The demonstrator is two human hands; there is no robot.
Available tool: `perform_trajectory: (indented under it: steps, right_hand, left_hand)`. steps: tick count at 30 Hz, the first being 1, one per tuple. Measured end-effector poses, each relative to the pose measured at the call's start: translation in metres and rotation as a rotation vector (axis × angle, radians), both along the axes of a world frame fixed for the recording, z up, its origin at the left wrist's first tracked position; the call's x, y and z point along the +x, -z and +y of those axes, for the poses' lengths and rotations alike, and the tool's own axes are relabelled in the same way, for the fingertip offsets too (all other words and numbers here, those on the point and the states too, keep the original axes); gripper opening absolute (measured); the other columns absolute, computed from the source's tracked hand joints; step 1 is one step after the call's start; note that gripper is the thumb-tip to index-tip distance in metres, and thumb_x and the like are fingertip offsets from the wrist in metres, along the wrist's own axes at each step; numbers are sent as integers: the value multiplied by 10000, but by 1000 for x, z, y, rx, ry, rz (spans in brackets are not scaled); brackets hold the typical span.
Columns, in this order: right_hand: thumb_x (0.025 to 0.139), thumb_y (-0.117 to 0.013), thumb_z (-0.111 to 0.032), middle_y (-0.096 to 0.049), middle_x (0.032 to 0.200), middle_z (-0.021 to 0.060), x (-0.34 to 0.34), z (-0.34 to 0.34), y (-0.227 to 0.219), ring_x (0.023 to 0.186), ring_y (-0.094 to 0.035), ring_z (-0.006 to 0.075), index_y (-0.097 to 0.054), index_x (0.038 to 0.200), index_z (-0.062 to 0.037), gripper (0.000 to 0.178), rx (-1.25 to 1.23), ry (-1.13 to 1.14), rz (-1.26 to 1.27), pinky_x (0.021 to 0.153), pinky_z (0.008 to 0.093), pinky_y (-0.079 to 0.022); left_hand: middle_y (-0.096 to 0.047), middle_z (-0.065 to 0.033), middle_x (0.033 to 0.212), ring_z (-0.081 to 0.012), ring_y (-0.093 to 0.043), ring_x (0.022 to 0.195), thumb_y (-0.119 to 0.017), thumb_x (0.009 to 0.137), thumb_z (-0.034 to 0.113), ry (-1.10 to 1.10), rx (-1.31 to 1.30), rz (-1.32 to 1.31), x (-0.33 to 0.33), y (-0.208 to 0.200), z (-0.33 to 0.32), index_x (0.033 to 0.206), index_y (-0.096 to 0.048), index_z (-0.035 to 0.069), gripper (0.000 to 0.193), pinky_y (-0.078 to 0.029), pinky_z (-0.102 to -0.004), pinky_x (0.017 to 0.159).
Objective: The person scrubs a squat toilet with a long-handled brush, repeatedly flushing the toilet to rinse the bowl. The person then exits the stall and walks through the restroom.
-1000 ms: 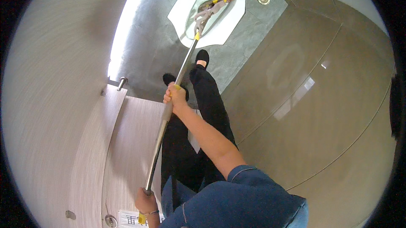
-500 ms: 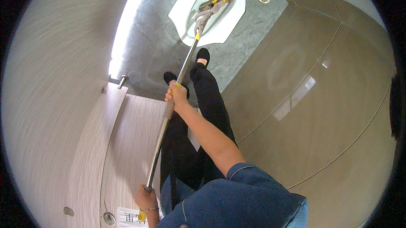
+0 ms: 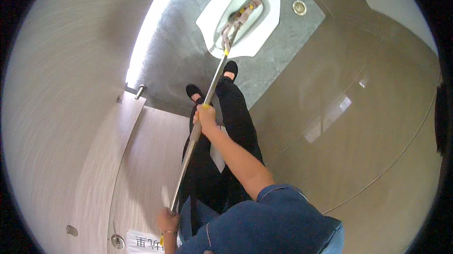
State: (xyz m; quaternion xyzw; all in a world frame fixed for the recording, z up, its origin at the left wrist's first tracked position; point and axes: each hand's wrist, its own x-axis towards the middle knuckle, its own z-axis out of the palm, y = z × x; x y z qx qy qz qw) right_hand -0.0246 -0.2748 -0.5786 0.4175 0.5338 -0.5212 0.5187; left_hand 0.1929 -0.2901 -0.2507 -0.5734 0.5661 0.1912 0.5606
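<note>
A mop point(image 3: 190, 152) with a silver pole, grey grip sleeve and yellow collars runs slantwise from my lower left up to the far middle. My right hand point(image 3: 205, 118) wraps round the pole partway along. At its near end my left hand point(image 3: 167, 221) is closed on the pole, smeared by motion. The grey-brown mop head point(image 3: 246, 12), with yellow parts, is tilted inside the bowl of a white squat toilet point(image 3: 214, 20). Whether its underside touches the bowl is hidden.
Grey floor tiles point(image 3: 174, 41) surround the toilet; a round metal drain point(image 3: 299, 8) sits right of it. Shiny brown tiled wall point(image 3: 349, 126) rises on the right. A pale door panel point(image 3: 155, 150) with a metal latch point(image 3: 118, 241) and a paper sign point(image 3: 141, 242) stands lower left.
The whole view has shifted slightly. The mop head has turned and tilted within the bowl, and the pole has come slightly toward me. Both hands keep their hold.
</note>
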Motion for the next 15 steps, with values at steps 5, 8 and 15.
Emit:
perform_trajectory:
  steps: [5, 8, 15]
  right_hand:
    - [761, -531, -79, -435, 515, 45, -1, 0, 20, 371, -435, 155, -436, 698, -55, 116, 15, 51, -37, 356, 308, -397]
    - [765, -534, -96, -450, 546, 43, -15, -4, 25, 379, -435, 144, -437, 698, -55, 125, 91, -67, -79, 365, 299, -397]
    - [764, -530, -87, -453, 526, 45, -7, -5, -7, 377, -445, 150, -471, 731, -42, 81, 94, -48, -69, 363, 299, -409]
  left_hand:
    - [-590, -170, 724, -366, -574, 703, -643, 652, 278, -68, -8, -52, -15, 13, 7, 774, -519, 62, 278, -439, -443, 605]
    - [-589, -179, 759, -370, -570, 729, -632, 662, 273, -97, 71, -88, -45, 17, 3, 778, -518, 57, 270, -439, -447, 617]
    - [-574, -198, 691, -393, -556, 701, -605, 653, 214, -173, -65, 86, 8, 7, 15, 723, -521, 43, 203, -439, -455, 595]
